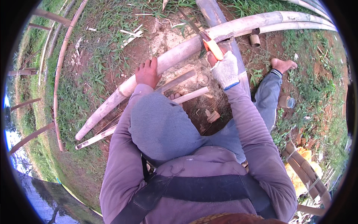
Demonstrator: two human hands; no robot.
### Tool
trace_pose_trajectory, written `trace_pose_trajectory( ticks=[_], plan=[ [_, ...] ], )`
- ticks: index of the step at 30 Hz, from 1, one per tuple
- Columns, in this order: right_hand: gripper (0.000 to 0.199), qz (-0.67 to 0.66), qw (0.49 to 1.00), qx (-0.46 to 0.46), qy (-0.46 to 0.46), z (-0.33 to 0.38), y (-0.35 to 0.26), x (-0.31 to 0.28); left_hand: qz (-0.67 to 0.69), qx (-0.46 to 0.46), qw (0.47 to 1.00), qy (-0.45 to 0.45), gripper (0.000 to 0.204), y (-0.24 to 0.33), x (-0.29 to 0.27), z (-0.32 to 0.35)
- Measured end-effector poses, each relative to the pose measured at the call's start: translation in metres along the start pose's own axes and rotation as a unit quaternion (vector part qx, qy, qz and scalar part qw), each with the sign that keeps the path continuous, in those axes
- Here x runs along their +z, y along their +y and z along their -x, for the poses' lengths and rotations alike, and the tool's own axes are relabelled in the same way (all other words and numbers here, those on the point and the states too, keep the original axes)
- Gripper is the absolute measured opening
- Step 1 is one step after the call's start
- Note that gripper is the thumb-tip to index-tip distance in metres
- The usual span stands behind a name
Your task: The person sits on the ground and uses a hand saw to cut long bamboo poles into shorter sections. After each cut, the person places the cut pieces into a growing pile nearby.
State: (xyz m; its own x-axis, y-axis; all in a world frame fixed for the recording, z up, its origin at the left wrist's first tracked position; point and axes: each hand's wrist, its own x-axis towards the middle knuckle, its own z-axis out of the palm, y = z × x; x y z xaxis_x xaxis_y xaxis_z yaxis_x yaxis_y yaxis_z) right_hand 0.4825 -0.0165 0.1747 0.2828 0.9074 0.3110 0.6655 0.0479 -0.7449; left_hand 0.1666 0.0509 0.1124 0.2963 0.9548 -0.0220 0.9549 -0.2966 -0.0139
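Observation:
A thick, pale bamboo pole (179, 53) runs slantwise in front of me, from the lower left to the upper right. My left hand (148, 72), bare, grips it left of the middle with the fingers over its top. In a white knitted glove with a blue cuff, my right hand (224, 61) is closed round the orange handle of a hand saw (213, 48). The saw's dark blade points up and left, across the pole. Beneath the pole lies a thick greyish log (211, 12), which supports it near the saw.
Split bamboo strips (191, 95) lie by my bent knee (164, 127); my bare foot (282, 65) is at the right. A short bamboo piece (255, 40), a clear jar (291, 102) and a yellow sack (304, 168) lie around. A pole fence (59, 74) stands left.

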Motion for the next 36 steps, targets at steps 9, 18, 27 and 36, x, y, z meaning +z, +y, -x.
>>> trace_pose_trajectory(
  ticks=[9,18,27,36],
  plan=[
    [0.02,0.137,0.98,-0.073,-0.126,0.194,-0.015,-0.173,-0.002,-0.031,0.999,-0.028,0.082,0.001,-0.003,0.013],
    [0.045,-0.001,0.999,0.037,-0.035,-0.017,-0.019,0.002,0.02,-0.029,0.995,-0.093,0.095,0.002,-0.028,-0.001],
    [0.043,-0.126,0.985,0.092,-0.075,0.043,-0.042,-0.079,0.078,-0.036,0.994,-0.07,0.067,-0.009,-0.031,-0.011],
    [0.048,-0.102,0.989,0.04,-0.095,0.097,-0.009,-0.11,0.075,-0.042,0.992,-0.089,0.068,-0.003,-0.02,-0.004]
  ],
)
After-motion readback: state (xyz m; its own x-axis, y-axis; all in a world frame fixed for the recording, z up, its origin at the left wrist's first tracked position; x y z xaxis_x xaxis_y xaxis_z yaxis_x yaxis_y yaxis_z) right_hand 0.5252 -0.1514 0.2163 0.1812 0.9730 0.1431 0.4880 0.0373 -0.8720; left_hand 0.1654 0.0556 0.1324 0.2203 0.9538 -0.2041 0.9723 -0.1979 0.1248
